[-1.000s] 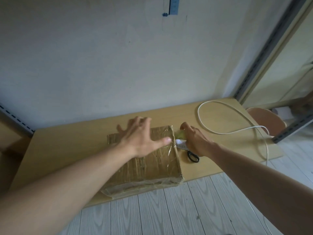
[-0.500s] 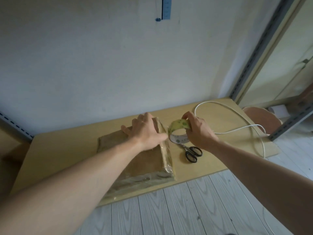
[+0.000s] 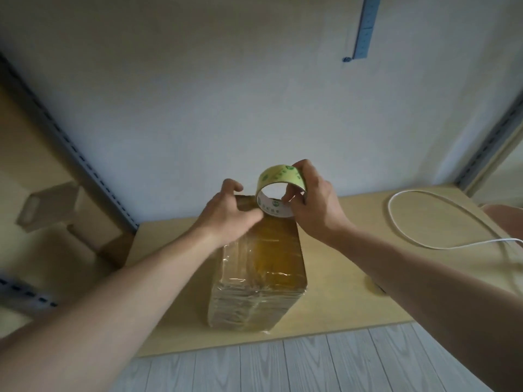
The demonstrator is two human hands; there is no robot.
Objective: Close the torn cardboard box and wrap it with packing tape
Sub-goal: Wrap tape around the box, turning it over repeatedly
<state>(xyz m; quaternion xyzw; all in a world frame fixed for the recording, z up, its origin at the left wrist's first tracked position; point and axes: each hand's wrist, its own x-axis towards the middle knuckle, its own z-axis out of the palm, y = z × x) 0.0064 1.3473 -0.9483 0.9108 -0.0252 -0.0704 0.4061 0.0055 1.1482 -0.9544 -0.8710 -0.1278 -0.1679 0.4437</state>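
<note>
Item: cardboard box point(image 3: 259, 281), brown, closed, its top and near end covered in glossy clear tape; it sits on the pale wooden desk point(image 3: 339, 295) at the centre of the view, long axis running from 6 o'clock to 12 o'clock, near end close to the desk's front edge. Item: roll of packing tape point(image 3: 280, 193), yellowish with green print and a white inner core, held upright on edge at the box's far end, 12 o'clock of the box, its lower rim at or just above the box top; whether it touches cannot be told. Right hand point(image 3: 314, 207): fingers clenched around the roll, thumb inside the core, the others over the outer face. Left hand point(image 3: 226, 216): at 10 o'clock of the box's middle, resting on the far left part of the box top, fingers curled, thumb reaching toward the roll's lower rim; whether they pinch a tape end cannot be told. Item: white cable point(image 3: 418, 222), looped on the desk at 2 o'clock of the box, well apart from it. Surroundings: plain white wall point(image 3: 226, 94) behind the desk; pale plank floor point(image 3: 283, 366) at 6 o'clock.
</note>
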